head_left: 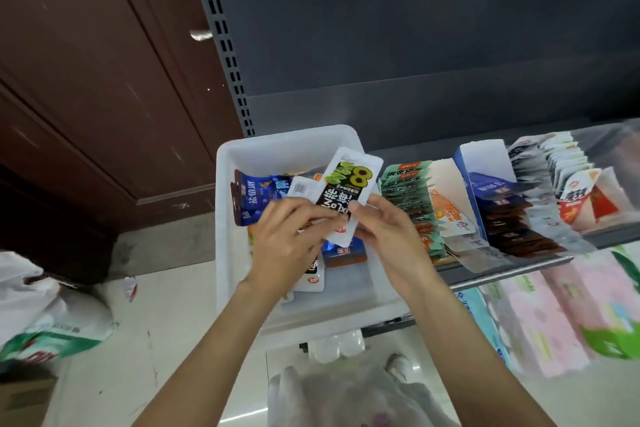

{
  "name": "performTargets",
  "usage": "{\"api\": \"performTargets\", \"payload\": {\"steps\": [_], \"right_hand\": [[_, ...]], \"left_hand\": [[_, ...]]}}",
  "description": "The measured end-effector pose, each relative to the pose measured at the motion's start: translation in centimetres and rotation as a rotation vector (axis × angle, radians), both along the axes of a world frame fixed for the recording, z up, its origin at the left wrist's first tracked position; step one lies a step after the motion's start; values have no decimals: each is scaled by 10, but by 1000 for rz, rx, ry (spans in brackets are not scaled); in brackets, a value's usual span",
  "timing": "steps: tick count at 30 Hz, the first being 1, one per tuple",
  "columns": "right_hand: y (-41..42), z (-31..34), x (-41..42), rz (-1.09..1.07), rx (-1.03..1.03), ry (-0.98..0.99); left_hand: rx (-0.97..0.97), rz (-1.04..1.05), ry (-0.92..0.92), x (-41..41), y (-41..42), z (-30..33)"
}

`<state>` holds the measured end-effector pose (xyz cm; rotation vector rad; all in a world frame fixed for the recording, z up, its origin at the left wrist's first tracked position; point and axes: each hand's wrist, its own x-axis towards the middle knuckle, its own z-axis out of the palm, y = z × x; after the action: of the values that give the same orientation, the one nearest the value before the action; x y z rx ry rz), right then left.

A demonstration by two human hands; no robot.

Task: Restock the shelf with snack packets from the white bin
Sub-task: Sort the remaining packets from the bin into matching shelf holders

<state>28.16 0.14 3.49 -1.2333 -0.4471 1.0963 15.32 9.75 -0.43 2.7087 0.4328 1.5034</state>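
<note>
A white bin [235, 156] sits at the left end of the grey shelf [512, 269], with several snack packets inside, among them a blue packet [254, 198]. Above the bin, both hands hold a black-and-white packet with a sunflower print [348, 189]. My left hand [289, 239] pinches its lower left edge along with a smaller white packet [301, 189]. My right hand [384, 230] pinches its lower right edge between thumb and fingers.
On the shelf to the right stand rows of packets: green ones [407, 191], dark blue and brown ones [502, 215], white and red ones [571, 191]. Pink tissue packs [554, 315] lie on the shelf below. Plastic bags sit on the floor at left [41, 315] and below [346, 395].
</note>
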Motion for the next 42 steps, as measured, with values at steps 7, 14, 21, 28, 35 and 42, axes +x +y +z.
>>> {"api": "performTargets", "payload": {"steps": [7, 14, 21, 28, 35, 42], "right_hand": [[-48, 9, 62, -324, 35, -422], [-140, 16, 177, -26, -177, -1165], [-200, 34, 282, -217, 47, -670], [-188, 32, 353, -663, 36, -822], [-146, 31, 388, -311, 86, -1133], [-78, 18, 385, 258, -111, -1707]], "left_hand": [[-179, -197, 242, 63, -33, 20], [-358, -258, 515, 181, -71, 72], [-659, -483, 493, 301, -100, 74], [-808, -23, 313, 366, -97, 25], [-388, 89, 540, 359, -101, 6], [-254, 100, 521, 358, -99, 6]]}}
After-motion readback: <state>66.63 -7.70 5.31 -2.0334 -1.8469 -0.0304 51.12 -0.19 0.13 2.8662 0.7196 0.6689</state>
